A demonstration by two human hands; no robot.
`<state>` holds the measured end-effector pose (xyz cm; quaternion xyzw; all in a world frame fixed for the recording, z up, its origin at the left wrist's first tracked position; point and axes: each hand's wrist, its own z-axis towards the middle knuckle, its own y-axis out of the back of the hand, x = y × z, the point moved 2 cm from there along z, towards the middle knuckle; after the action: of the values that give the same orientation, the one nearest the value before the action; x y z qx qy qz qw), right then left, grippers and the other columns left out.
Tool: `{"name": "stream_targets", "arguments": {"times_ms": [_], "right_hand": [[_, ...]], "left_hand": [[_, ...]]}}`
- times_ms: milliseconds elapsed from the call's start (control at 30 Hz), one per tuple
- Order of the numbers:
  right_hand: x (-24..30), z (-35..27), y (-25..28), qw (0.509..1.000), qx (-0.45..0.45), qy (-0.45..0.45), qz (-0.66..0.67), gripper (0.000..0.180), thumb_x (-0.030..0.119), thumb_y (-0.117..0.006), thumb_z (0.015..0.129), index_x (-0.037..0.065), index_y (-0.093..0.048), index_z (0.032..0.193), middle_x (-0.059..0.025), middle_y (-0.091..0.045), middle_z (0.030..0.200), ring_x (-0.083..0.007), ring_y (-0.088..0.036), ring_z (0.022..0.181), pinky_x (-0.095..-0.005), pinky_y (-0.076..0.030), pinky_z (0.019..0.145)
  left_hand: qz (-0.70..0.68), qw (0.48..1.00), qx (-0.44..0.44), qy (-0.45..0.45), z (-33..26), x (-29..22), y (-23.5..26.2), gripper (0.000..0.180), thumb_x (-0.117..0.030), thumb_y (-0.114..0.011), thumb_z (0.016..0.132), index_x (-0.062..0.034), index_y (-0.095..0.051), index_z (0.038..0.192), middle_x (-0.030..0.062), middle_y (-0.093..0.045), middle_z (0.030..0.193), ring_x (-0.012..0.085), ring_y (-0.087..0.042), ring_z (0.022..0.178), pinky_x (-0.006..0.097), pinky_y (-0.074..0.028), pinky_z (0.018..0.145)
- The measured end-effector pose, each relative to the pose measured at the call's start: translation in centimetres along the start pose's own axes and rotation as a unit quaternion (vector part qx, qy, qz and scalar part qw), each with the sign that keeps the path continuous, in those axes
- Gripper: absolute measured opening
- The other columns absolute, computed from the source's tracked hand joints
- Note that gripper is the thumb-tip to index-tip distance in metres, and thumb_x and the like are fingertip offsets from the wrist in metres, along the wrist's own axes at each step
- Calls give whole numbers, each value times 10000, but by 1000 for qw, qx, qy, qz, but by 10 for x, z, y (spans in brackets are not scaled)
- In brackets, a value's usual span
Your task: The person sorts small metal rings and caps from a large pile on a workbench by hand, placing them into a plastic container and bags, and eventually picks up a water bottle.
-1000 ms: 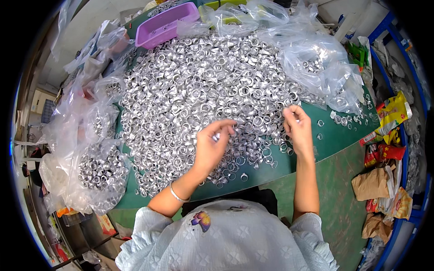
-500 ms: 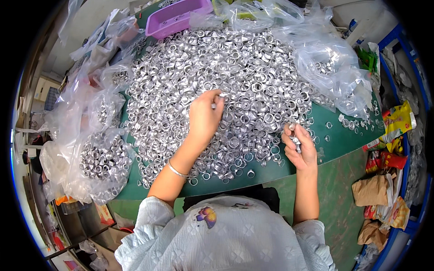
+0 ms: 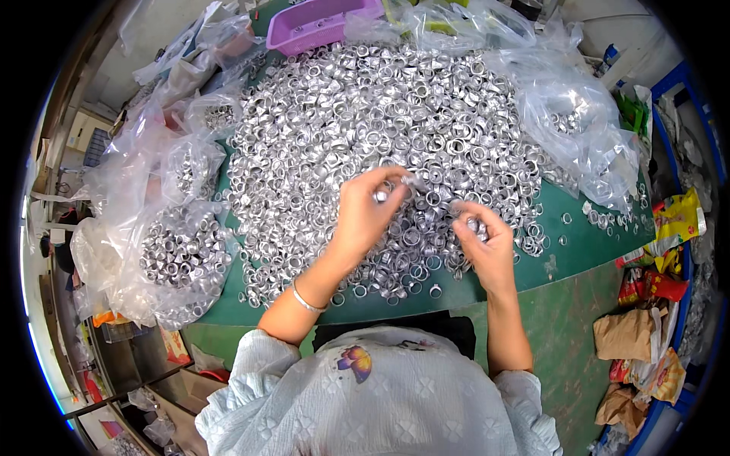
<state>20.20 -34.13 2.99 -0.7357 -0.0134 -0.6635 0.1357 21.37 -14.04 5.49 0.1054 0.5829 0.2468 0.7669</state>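
A broad heap of silver-coloured metal rings covers the middle of the green table. Over the middle of the heap, my left hand is curled, with rings between its thumb and fingers; one ring sits at the fingertips, slightly blurred. To its right, my right hand holds several rings in its bent fingers, and its index fingertip reaches a ring at the heap's surface. The two hands are apart. A silver bangle circles my left wrist.
Clear plastic bags with rings lie at the left and at the far right. A purple basket stands at the far edge. Loose rings lie on the right of the table. Blue shelving with bags and packets is beyond.
My right hand has moved left and slightly up toward my left hand. My left hand has shifted a little right and down, still with rings in it. The whole view has shifted slightly.
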Motion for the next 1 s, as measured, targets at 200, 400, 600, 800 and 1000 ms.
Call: {"name": "stream_targets", "arguments": {"times_ms": [200,400,600,800,1000], "right_hand": [[-1,-3,27,967,1,-93,238,300,241,-435,974,-21,-569,1032,-18,-489,698,-29,-330,385,-170,-235,319],[-9,-14,43,975,-25,-108,193,202,166,-523,929,-19,-591,975,-12,-510,684,-31,-365,413,-178,-249,342],[-4,-24,22,900,-115,117,-404,79,84,-714,745,37,-660,779,-100,-602,722,-237,-581,628,-328,-448,584],[-13,-21,6,823,-129,99,-545,176,174,-720,740,21,-632,751,-122,-599,768,-321,-593,640,-398,-450,567],[-19,-23,50,989,-100,-110,-2,87,68,-651,809,-12,-615,810,-49,-588,679,-92,-481,509,-221,-320,393]], "left_hand": [[71,996,-49,22,19,21,5,125,-29,-680,772,24,-636,877,47,-652,713,54,-549,617,210,-436,572],[20,996,-88,27,17,24,7,170,-36,-700,770,22,-623,910,34,-627,684,56,-541,621,207,-438,587],[70,997,11,-11,-17,-10,2,290,-22,-674,773,-65,-625,1056,50,-639,763,126,-551,583,248,-441,534],[163,968,151,-120,-53,-5,-34,216,-28,-612,762,-63,-631,975,93,-596,867,271,-623,685,346,-487,551],[317,903,217,-196,-40,-10,-59,133,-30,-566,693,-16,-588,823,103,-507,794,253,-616,633,349,-494,507]]}}
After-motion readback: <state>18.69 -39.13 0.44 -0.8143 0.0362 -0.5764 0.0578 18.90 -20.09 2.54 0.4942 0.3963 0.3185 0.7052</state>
